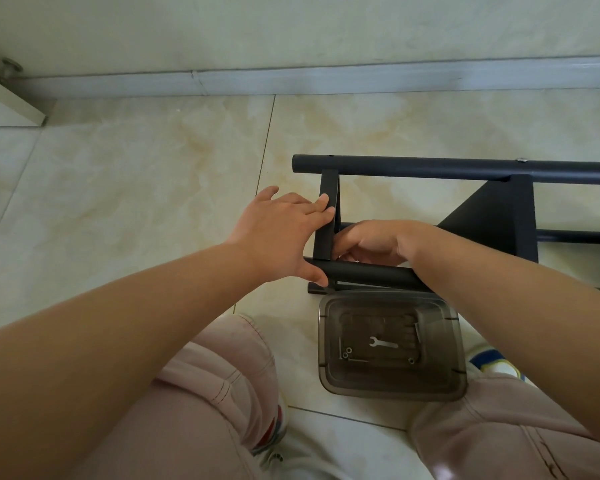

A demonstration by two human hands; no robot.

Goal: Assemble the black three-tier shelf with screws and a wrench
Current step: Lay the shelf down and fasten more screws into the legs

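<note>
The black shelf lies on its side on the tiled floor, its far pole (465, 169) running to the right. A narrow end panel (328, 216) stands between that pole and the near pole (368, 273). A wider panel (499, 220) sits further right. My left hand (278, 230) rests with straight fingers on the end panel's outer edge, thumb against the near pole's end. My right hand (371, 240) is tucked behind the end panel with fingers curled; its fingertips are hidden. A small wrench (383, 342) and loose screws and nuts (349, 351) lie in a smoky plastic tray (440, 382).
The tray sits on the floor between my knees (222, 393), just in front of the near pole. A grey skirting board (291, 77) runs along the wall behind. A white cabinet corner (11, 102) on a metal foot stands at the far left.
</note>
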